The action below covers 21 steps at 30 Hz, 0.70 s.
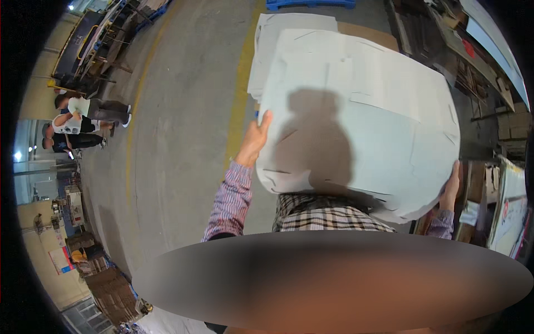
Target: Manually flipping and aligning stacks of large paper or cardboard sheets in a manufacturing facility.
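Observation:
A large white cardboard sheet [400,150], with slits and crease lines cut into it, lies in front of my body, and my shadow falls across it. At its left edge my left hand [256,140] is closed, thumb up along the rim and the other fingers hidden underneath. My right hand [451,188] grips the lower right edge; most of its fingers are out of sight behind the board. Under the far side of this sheet, more white board [262,55] and a piece of brown cardboard [370,34] stick out. How many sheets I hold cannot be made out.
A blue pallet [310,4] lies beyond the boards. Racks and tables with stacked board [473,72] line the right side. Yellow lines [238,106] mark the grey floor. Several people [83,119] stand far left, near piled cardboard [114,292].

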### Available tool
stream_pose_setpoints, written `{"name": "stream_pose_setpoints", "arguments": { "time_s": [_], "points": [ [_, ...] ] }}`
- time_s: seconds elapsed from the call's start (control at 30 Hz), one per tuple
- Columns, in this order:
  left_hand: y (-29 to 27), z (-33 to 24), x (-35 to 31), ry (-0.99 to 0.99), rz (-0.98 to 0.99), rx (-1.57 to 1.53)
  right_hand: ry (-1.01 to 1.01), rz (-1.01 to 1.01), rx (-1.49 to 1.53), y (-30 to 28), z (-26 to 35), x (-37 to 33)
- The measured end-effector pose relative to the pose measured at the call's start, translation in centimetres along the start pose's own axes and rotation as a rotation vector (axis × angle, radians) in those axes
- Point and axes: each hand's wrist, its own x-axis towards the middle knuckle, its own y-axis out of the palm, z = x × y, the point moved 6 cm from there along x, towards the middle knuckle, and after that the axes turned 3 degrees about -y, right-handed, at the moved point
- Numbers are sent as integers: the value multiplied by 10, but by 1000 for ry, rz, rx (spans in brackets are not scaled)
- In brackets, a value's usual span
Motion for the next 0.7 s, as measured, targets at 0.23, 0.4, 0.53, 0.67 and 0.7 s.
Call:
{"name": "stream_pose_setpoints", "arguments": {
  "time_s": [0.23,0.4,0.53,0.67,0.7],
  "points": [
    [-95,2,57,-122,-178,-61,199,268,-288,210,-16,103],
    [-123,16,86,-289,-228,-79,281,361,-344,276,-24,151],
    [-126,18,134,-385,-109,-35,228,377,-268,300,-18,163],
    [-107,-24,199,-253,-152,-95,250,141,-250,310,-5,194],
    [-108,-23,217,-255,-152,-97,229,185,-207,313,-3,204]
  ]
}}
